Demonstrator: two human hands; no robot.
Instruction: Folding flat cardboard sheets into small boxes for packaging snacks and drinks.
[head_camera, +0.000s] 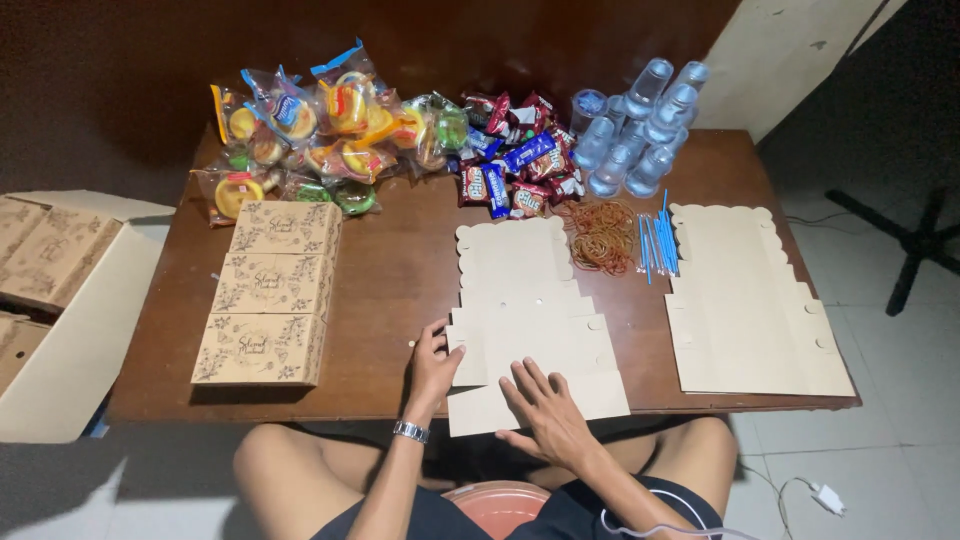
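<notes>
Both hands press a flat box blank (530, 330) on the table (390, 270) – left hand (432, 368) pinching its left edge, right hand (548, 415) open, palm down w/ fingers spread – probably to stop it sliding, folded boxes (265, 292) stacked left.

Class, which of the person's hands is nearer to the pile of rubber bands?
Right. The right hand lies flat on the flat box blank, below the rubber bands; the left hand grips its left edge, farther away.
</notes>
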